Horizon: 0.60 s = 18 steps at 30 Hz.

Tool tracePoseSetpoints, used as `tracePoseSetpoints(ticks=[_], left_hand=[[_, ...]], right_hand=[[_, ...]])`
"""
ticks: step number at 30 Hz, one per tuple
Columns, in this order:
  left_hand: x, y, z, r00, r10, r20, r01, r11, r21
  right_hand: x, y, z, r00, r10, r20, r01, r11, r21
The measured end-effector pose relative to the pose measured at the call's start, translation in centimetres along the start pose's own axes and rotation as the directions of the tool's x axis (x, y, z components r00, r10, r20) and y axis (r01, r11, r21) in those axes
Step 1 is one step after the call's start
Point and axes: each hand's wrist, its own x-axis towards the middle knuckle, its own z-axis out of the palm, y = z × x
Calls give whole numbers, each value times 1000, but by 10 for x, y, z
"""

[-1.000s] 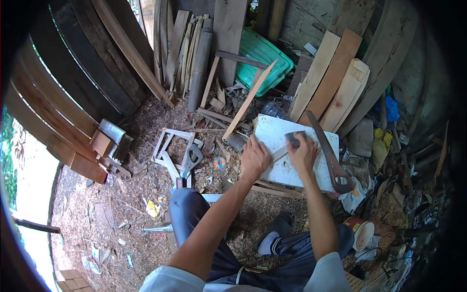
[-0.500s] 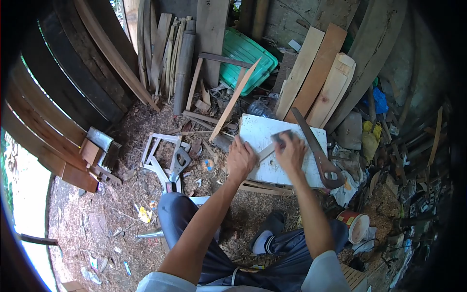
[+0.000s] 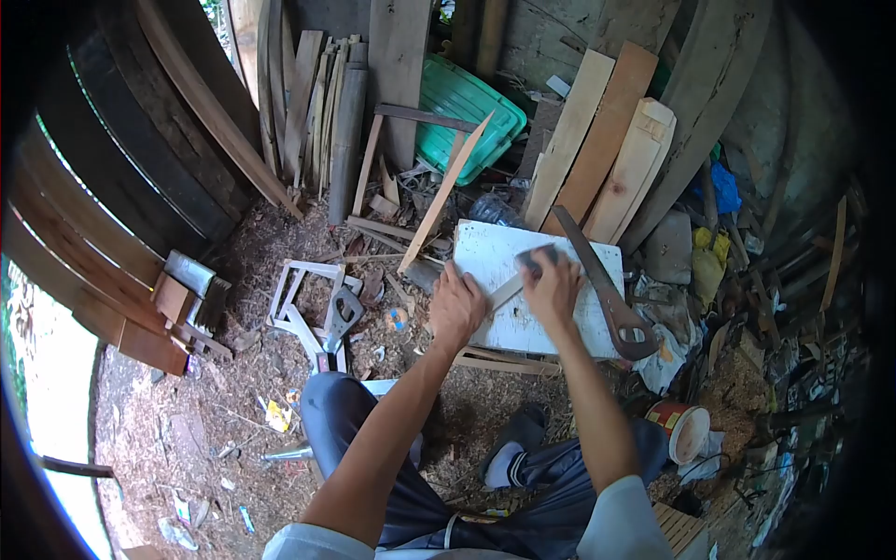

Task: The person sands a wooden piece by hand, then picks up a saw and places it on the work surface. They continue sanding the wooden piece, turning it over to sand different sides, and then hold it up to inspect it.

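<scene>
Nearest: two knees in dark trousers (image 3: 345, 415), set apart, with a red-labelled tub (image 3: 689, 434) by the right one. Next, one left hand (image 3: 457, 308), at the near-left side of a white surface (image 3: 569, 329); its fingers bear down over the lower end of a pale strip (image 3: 506, 291), though whether they close on it cannot be told. One right hand (image 3: 555, 291), fingers clamped round a dark block (image 3: 539, 257) held at the strip's upper end. One pale strip, location: on the surface, between the two hands; long axis diagonal, from the left hand away and rightward to the block; both ends covered, so no leading end can be named. Change noted: view slightly shifted; block a little farther from the left hand than a second ago, left hand in its same place on the surface. Reading: probably a small slide of the block along the strip's length, the left hand serving as the steady one. One handsaw (image 3: 602, 280), lying along the surface's right side, handle toward the person, blade tip past the far edge. Farther left, on the littered ground, pale frame pieces (image 3: 303, 322). Farthest: leaning planks (image 3: 602, 145) and a green bin (image 3: 448, 103).
</scene>
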Motion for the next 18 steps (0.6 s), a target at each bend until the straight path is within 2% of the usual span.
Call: tracePoseSetpoints(ticks=[1, 3, 4, 6, 9, 10, 11, 13, 15, 18], left_hand=[[2, -10, 8, 1000, -3, -7, 3, 1000, -4], [3, -35, 29, 962, 273, 27, -270, 922, 278], [3, -22, 16, 961, 274, 27, -271, 921, 279], [3, 3, -6, 997, -19, 77, 18, 1000, 6], [0, 2, -8, 996, -23, 91, 27, 999, -41], [-1, 0, -3, 1000, 11, 8, -11, 999, -41], [0, 0, -1, 1000, 16, 4, -15, 999, -46], [1, -2, -1, 1000, 22, 12, -22, 1000, 4], [0, -1, -2, 1000, 11, 23, -11, 1000, 6], [0, 5, -6, 999, -5, 39, 4, 1000, 23]], right_hand=[[-19, -6, 1, 998, -61, -35, 63, 997, 49], [-63, -23, -6, 986, -167, -29, 169, 976, 139], [-65, -25, -11, 986, -166, -30, 169, 976, 140], [-68, -22, -18, 981, -189, 34, 184, 976, 116], [-18, 8, -1, 992, -106, -76, 110, 993, 52], [-1, 14, -1, 998, -17, -53, 20, 999, 43], [14, 17, -2, 997, 64, -32, -63, 997, 32], [20, 15, -1, 998, 67, -13, -67, 998, -2], [4, 10, 1, 998, 25, -56, -20, 997, 79], [-60, -15, -2, 995, -92, -47, 97, 989, 108]])
